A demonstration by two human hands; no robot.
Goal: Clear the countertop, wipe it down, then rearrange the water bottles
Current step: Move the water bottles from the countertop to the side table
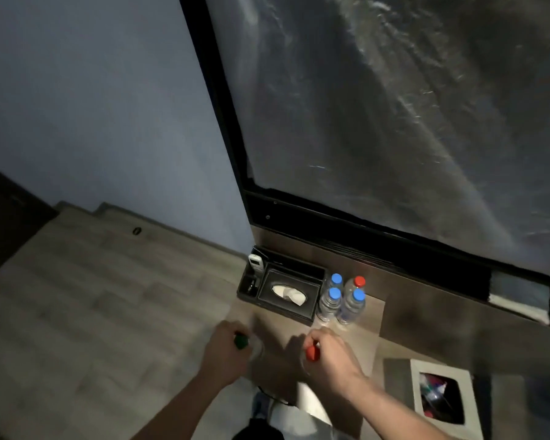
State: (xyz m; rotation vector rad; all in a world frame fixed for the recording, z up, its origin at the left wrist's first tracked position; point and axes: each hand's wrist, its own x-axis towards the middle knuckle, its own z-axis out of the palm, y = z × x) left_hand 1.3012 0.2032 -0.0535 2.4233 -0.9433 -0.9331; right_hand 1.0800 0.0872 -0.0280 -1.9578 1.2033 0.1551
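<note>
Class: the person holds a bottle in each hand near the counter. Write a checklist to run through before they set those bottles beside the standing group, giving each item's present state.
1. Left hand grips green-capped clear bottle: ok.
2. Right hand grips red-capped bottle: ok.
3. Four standing clear plastic bottles upright: ok.
4. Bare brown countertop in front of dark tissue box: ok.
5. Countertop wiped: cannot tell.
6. Held bottles' caps tight: cannot tell.

Six bottles: four standing just right of the tissue box (289,293) — three blue-capped (336,278) (334,293) (358,295), one red-capped (359,281); two held in front of it, green cap (241,340) and red cap (311,354). One remote (255,262) just left of the box. One bin (438,396) far right.
</note>
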